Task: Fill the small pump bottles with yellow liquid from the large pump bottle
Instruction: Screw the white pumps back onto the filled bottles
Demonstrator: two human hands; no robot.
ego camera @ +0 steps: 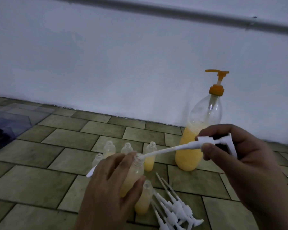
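My left hand point(110, 185) grips a small clear bottle point(135, 173), tilted and part full of yellow liquid. My right hand point(239, 156) pinches a white pump head point(204, 143) by its collar. The tip of its long dip tube touches the open mouth of that bottle. The large pump bottle point(198, 130) with an orange pump stands upright at the right by the wall, about half full of yellow liquid. Another small bottle point(143, 200) with yellow liquid stands just below my left hand.
Several open small bottles point(126, 149) stand in a cluster on the tiled floor point(56, 163), some holding yellow liquid. A pile of white pump heads point(171, 211) lies at the lower middle. A clear plastic box point(8, 123) sits at the far left. A white wall rises behind.
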